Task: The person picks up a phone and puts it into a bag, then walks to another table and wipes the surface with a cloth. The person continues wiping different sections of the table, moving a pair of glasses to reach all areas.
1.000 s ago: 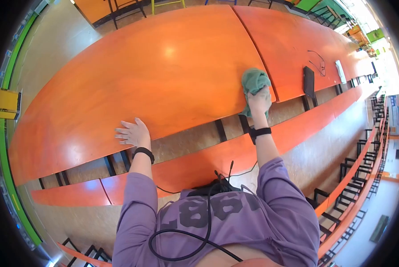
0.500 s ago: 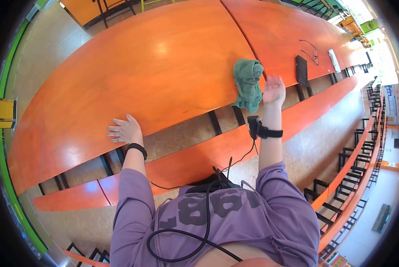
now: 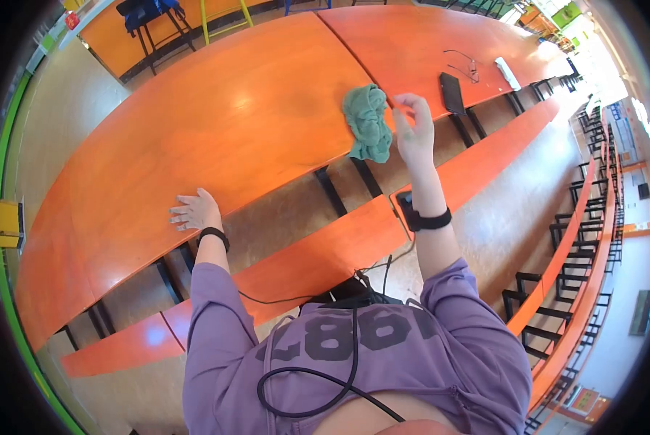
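Green cloth (image 3: pixel 368 125): bunched on table (image 3: pixel 194 148), person's 12 o'clock | right hand (image 3: pixel 416 134), 1 o'clock: let go within 1 second, half-curled, empty | left hand (image 3: pixel 197 212), 10 o'clock: spread on tabletop, gripping nothing | handling seems paused

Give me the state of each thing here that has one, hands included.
Green cloth: bunched, unheld, at the edge of the orange table.
Left hand: palm down, fingers spread.
Right hand: open, fingers bent, beside the cloth.
Eyeglasses: arms unfolded.
Dark flat object: lying down; open or shut, cannot tell.
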Action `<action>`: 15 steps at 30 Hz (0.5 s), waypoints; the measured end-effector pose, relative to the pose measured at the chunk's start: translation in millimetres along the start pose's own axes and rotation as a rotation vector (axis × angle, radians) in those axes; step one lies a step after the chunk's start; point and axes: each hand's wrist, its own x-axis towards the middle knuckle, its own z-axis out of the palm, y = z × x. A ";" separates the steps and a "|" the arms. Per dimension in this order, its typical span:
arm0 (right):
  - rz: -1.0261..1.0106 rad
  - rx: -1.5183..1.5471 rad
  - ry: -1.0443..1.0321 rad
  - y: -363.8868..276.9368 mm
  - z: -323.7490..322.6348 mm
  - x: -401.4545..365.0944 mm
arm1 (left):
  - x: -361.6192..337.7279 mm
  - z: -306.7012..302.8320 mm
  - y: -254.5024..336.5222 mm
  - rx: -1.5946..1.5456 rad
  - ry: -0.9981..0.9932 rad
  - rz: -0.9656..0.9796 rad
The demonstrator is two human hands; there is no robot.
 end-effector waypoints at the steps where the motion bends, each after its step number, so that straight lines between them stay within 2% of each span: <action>1: -0.112 -0.139 -0.014 4.2 -15.2 -6.2 | 2.6 5.8 -4.8 -0.001 0.017 0.051; 2: -0.222 -0.280 -0.025 10.1 -30.7 -12.0 | 4.1 11.7 -12.5 -0.003 0.035 0.103; 3: -0.146 -0.304 -0.048 17.2 -46.5 -19.6 | 1.5 18.0 -15.2 0.000 0.052 0.157; 6: 0.120 -0.104 0.005 79.8 -85.1 -40.9 | -16.9 19.8 -6.5 -0.012 -0.024 0.256; 9: 0.294 -0.042 0.106 117.2 -115.8 -40.8 | -66.0 -0.4 40.6 -0.047 -0.251 0.456; 11: 0.335 -0.056 0.199 151.5 -132.9 -34.5 | -94.3 8.9 71.5 -0.125 -0.358 0.612; 14: 0.360 -0.249 0.231 205.9 -157.7 -9.4 | -147.7 1.4 125.2 -0.160 -0.381 0.702; 15: 0.341 -0.352 0.234 216.3 -163.9 1.0 | -159.6 1.8 140.6 -0.159 -0.321 0.733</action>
